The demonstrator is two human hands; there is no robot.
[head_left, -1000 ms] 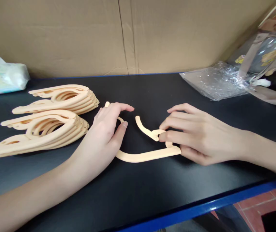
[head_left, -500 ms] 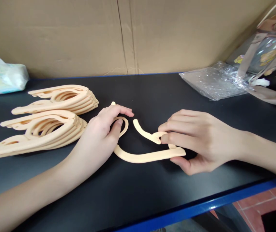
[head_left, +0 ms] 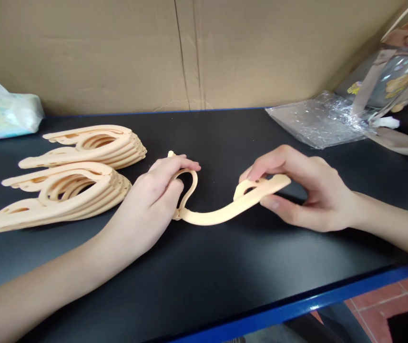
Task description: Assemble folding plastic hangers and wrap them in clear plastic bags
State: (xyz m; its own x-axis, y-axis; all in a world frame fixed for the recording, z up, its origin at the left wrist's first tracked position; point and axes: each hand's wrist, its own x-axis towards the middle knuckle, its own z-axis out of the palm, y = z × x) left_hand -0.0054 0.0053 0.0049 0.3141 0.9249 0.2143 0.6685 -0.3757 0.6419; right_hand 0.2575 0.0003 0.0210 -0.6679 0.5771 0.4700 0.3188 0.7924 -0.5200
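A peach-coloured folding plastic hanger (head_left: 218, 212) lies across the middle of the black table (head_left: 204, 267). My left hand (head_left: 154, 200) grips its hook end, thumb and fingers closed round the loop. My right hand (head_left: 297, 190) pinches the hanger's right arm and holds that end lifted a little off the table. Two stacks of the same hangers (head_left: 75, 176) lie just left of my left hand.
A cardboard wall (head_left: 189, 52) stands along the table's far edge. Clear plastic bags (head_left: 318, 119) and a packaged product (head_left: 390, 71) sit at the back right. A pale wrapped bundle (head_left: 0, 116) rests at the back left. The blue table edge (head_left: 297, 305) runs along the front.
My right hand has folded the hanger's loose inner arm in and raised the right end off the table. My left hand closed more tightly round the hook.
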